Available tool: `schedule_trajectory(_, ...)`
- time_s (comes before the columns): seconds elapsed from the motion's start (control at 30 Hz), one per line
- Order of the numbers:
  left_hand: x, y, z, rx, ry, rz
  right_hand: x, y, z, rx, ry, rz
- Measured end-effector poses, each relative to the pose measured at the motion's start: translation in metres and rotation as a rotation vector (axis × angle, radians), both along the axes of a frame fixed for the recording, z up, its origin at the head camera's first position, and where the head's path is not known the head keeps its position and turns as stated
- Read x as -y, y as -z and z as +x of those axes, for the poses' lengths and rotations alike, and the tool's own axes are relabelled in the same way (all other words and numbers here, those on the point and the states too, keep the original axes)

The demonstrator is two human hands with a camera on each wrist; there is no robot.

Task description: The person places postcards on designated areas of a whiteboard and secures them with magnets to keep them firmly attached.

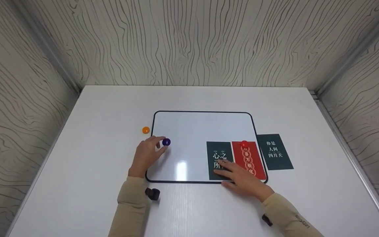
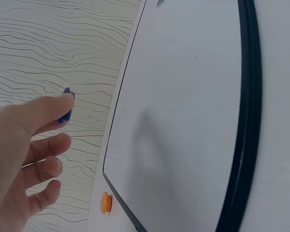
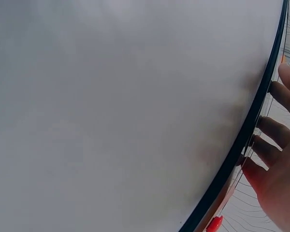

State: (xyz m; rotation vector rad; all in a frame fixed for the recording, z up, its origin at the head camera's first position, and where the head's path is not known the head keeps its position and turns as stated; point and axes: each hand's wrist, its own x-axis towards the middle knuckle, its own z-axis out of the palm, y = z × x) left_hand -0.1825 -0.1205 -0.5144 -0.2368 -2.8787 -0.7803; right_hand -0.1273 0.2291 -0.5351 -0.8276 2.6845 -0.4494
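Left hand (image 1: 145, 156) pinched round dark-blue plastic button (image 1: 166, 142) over rectangular black-rimmed whiteboard (image 1: 189, 131); right hand (image 1: 243, 180) spread over dark-green white-lettered paper card (image 1: 218, 147) — seemingly steadying it flat there.

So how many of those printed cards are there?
3: a dark green card on the whiteboard, partly covered by the right hand; a red card beside it, also on the board; and another green card just past the board's right edge. I can't rule out hidden ones.
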Motion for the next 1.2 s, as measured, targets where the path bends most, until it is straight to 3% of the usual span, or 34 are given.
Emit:
schedule_trajectory(0.4,-0.012,0.002,-0.002,-0.058,0.029,-0.002,0.0,-0.002,0.0,0.014,0.009,0.003)
schedule_trajectory(0.77,-0.02,-0.004,-0.004,0.007,0.04,0.013,0.001,-0.003,0.0,0.03,0.016,0.008)
schedule_trajectory(1.2,-0.031,-0.008,-0.009,-0.014,0.083,0.022,0.001,-0.003,0.0,0.043,0.025,-0.008)
